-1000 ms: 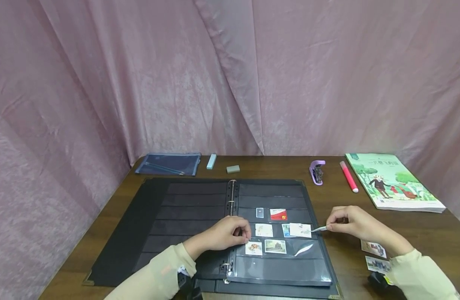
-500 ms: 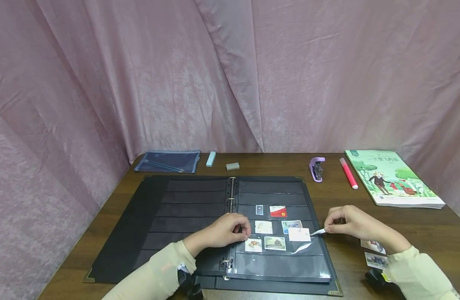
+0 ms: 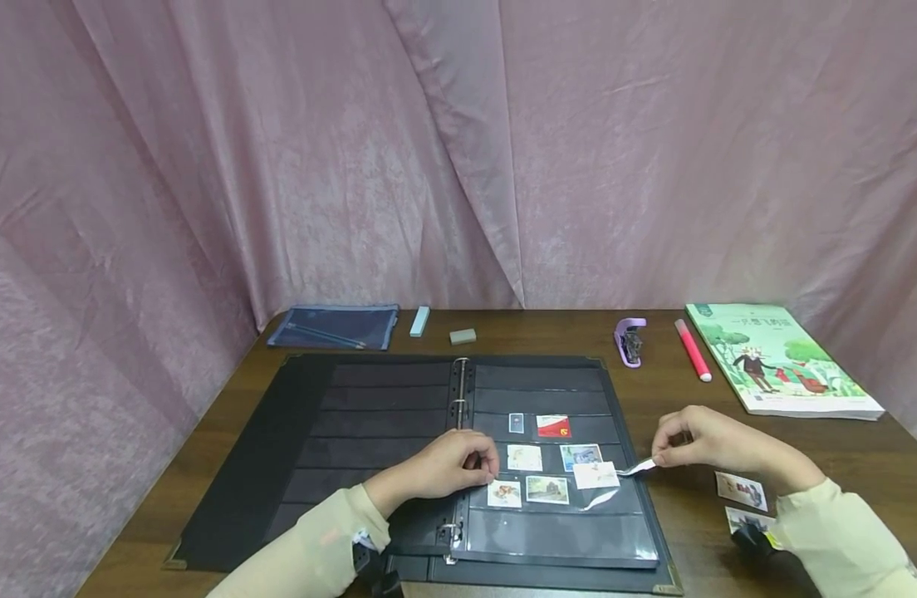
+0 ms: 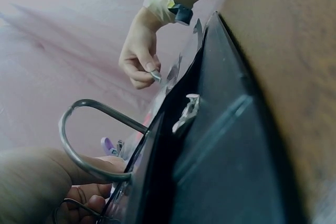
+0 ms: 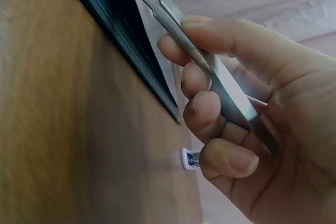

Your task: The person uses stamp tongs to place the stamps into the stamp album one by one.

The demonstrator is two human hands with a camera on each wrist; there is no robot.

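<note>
My right hand [image 3: 701, 438] grips metal tweezers [image 5: 202, 59], pinched between thumb and fingers. At their tips is a pale stamp [image 3: 597, 477], over the right page of a black stamp album [image 3: 384, 423]. It partly overlaps a bluish stamp [image 3: 580, 454] behind it. My left hand [image 3: 454, 465] rests at the page's inner side by the rings, fingers bent, thumb and forefinger tips beside a small stamp [image 3: 504, 495]. Whether those fingertips pinch the clear pocket film is unclear. In the left wrist view a metal ring [image 4: 68, 137] partly covers the left hand.
Two loose stamps [image 3: 741, 490] lie by the right wrist. Along the back are a blue pouch [image 3: 335, 326], a light-blue strip [image 3: 419, 321], an eraser [image 3: 463, 336], a purple stapler [image 3: 630, 342], a red marker [image 3: 693, 350] and a green book [image 3: 783, 361].
The stamp at the tweezers has moved slightly toward the near side of the page, uncovering more of the bluish stamp. My left hand has stayed in place.
</note>
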